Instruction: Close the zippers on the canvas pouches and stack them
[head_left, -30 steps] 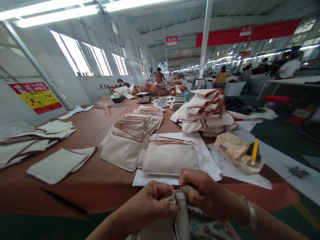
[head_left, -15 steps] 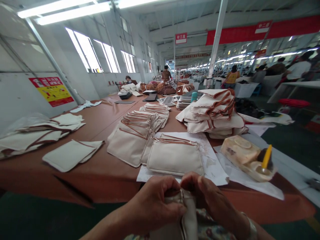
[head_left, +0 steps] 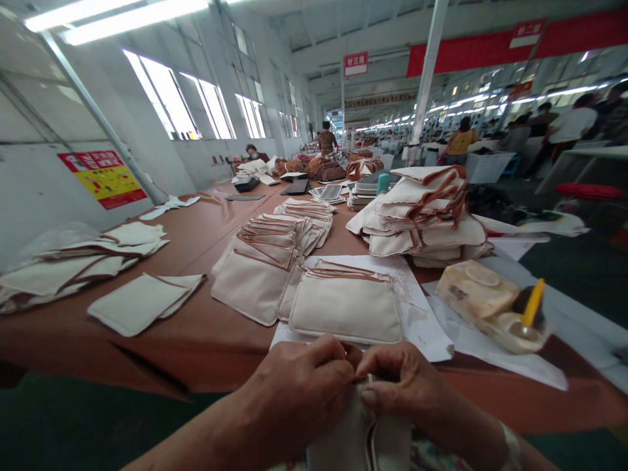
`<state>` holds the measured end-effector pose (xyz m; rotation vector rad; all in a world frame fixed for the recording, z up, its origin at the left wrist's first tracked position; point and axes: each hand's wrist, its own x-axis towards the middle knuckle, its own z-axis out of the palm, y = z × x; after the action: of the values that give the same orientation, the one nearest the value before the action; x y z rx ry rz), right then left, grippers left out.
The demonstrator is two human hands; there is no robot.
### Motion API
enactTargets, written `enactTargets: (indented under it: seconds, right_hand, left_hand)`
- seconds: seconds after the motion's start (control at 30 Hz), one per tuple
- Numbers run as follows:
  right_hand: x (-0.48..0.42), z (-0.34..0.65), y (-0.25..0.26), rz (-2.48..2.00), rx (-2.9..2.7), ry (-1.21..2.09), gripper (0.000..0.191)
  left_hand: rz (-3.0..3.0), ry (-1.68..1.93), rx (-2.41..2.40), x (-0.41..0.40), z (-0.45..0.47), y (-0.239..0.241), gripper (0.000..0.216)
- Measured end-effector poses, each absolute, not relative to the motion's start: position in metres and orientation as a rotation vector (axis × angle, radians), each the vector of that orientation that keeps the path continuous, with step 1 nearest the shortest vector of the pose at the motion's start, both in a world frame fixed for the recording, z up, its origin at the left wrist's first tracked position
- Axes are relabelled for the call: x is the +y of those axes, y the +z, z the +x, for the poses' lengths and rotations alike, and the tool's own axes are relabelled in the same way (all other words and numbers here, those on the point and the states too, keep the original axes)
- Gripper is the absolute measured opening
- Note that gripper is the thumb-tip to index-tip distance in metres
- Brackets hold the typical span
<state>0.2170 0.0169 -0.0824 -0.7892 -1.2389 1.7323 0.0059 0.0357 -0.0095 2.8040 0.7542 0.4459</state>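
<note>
My left hand and my right hand meet at the near edge of the brown table, both pinched shut on the top edge of a cream fabric pouch that hangs below them. Just beyond my hands a finished cream pouch with brown piping lies flat on a white paper sheet. To its left a fanned row of similar pouches runs away from me.
A tall pile of cream pieces stands at right. A glue tub with a yellow-handled brush sits on paper at the right edge. Flat cream pieces lie at left. Other people work at the far end and right aisle.
My hands have drawn closer together and lifted slightly, the fingers pinching tighter on the pouch's top edge. The view has tilted and shifted a little.
</note>
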Motion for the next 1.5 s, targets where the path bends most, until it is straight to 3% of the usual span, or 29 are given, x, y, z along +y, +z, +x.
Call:
enactTargets:
  seconds: [0.17,0.37,0.57,0.73,0.83,1.07,1.2,1.33,1.43,1.5]
  right_hand:
    - [0.019,0.215,-0.077,-0.907,-1.301,1.712,0.027]
    - [0.015,0.208,-0.069,-1.032,-1.558,1.492,0.006]
    - [0.008,0.203,-0.058,-0.975,-1.953,1.225,0.015]
    - [0.01,0.212,-0.065,-0.999,-1.746,1.508,0.016]
    - [0.011,0.214,-0.075,-0.983,-1.639,1.585,0.016]
    - [0.011,0.208,-0.078,-0.882,-1.517,1.644,0.017]
    - [0.013,0.209,-0.078,-0.88,-1.518,1.666,0.025]
    - [0.012,0.206,-0.08,-0.914,-1.555,1.661,0.019]
    - [0.007,0.202,-0.076,-0.894,-1.62,1.608,0.012]
    - [0.002,0.202,-0.072,-0.889,-1.634,1.6,0.017]
  left_hand:
    - [3.159,0.337,0.765,0.03,0.013,-0.02,0.01]
    - [3.11,0.164,0.853,0.024,0.018,-0.021,0.01]
    - [2.428,0.22,0.915,0.041,0.017,-0.012,0.008]
    - [1.48,0.273,0.832,0.053,0.013,-0.024,0.011]
    - [1.307,0.299,0.769,0.054,0.012,-0.029,0.013]
    - [1.664,0.323,0.781,0.044,0.01,-0.013,0.022]
    - [2.151,0.333,0.772,0.039,0.01,-0.011,0.009]
    - [2.616,0.144,0.804,0.032,0.013,-0.012,0.017]
    - [2.533,0.208,0.938,0.029,0.017,-0.018,0.015]
    - [2.122,0.302,1.014,0.03,0.021,-0.024,0.021]
